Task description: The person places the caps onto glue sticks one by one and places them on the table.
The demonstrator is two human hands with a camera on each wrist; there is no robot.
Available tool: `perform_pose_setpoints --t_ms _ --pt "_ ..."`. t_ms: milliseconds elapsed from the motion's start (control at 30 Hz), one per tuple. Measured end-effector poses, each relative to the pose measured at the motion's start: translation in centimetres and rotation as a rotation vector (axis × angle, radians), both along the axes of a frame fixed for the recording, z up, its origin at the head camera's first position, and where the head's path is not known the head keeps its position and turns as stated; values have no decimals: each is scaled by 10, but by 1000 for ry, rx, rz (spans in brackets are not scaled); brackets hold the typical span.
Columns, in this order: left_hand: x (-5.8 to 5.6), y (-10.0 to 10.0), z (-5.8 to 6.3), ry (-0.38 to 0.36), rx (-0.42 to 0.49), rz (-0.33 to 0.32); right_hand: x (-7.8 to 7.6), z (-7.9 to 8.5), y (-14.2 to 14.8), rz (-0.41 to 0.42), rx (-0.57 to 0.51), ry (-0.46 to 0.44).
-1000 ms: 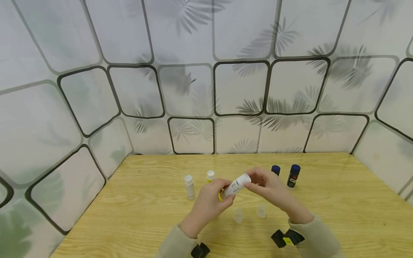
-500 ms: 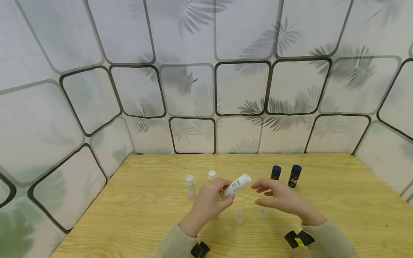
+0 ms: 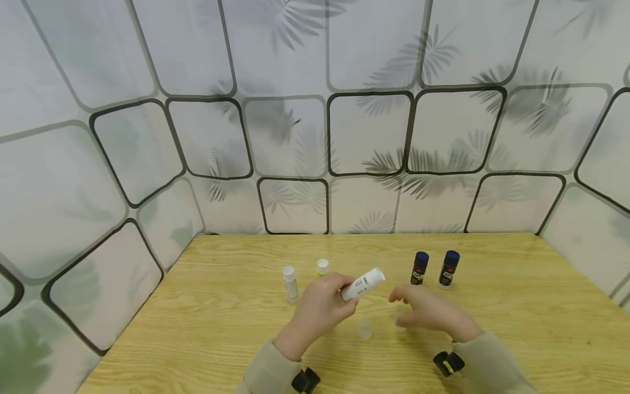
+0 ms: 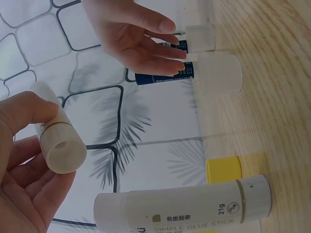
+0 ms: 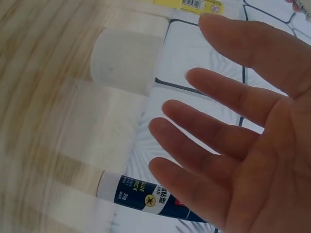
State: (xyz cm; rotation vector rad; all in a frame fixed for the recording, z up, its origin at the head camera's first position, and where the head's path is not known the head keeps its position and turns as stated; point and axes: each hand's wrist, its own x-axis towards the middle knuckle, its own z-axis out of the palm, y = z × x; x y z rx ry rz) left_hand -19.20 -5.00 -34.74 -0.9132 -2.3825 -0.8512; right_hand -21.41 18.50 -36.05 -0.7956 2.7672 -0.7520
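My left hand [image 3: 320, 306] grips a white glue stick [image 3: 363, 284] at a slant, its end pointing up and right. In the left wrist view a hollow-looking end of this glue stick [image 4: 66, 151] faces the camera. My right hand [image 3: 430, 311] is spread with nothing in its fingers. It hovers low over the right one of two translucent caps [image 3: 399, 329], partly covering it in the head view. The other translucent cap [image 3: 365, 329] stands on the table between the hands. In the right wrist view the fingers [image 5: 204, 121] are apart, with a cap [image 5: 127, 60] beyond them.
Another white glue stick [image 3: 290, 285] stands left of my left hand. Behind that hand is a yellow glue stick with a white cap [image 3: 322, 267], partly hidden. Two navy glue sticks, one nearer [image 3: 419, 268] and one farther right [image 3: 448, 269], stand behind my right hand. A patterned curtain [image 3: 295, 207] borders the wooden table [image 3: 197, 350].
My right hand has let go of the glue stick's upper end, moved right, then lowered toward the right cap. My left hand keeps its hold, the glue stick tipping slightly flatter.
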Motion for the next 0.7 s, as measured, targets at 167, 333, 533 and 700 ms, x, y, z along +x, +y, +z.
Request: perform_pose_setpoints --t_ms 167,333,533,700 --pt "0 0 -1 -5 -1 3 0 -5 0 33 34 -13" --pt "-1 1 -1 6 -4 5 0 -10 0 27 70 -47" --pt "0 1 0 -8 -14 10 0 -10 -1 29 61 -83" --pt "0 1 1 -13 -15 8 0 -10 0 28 65 -85"
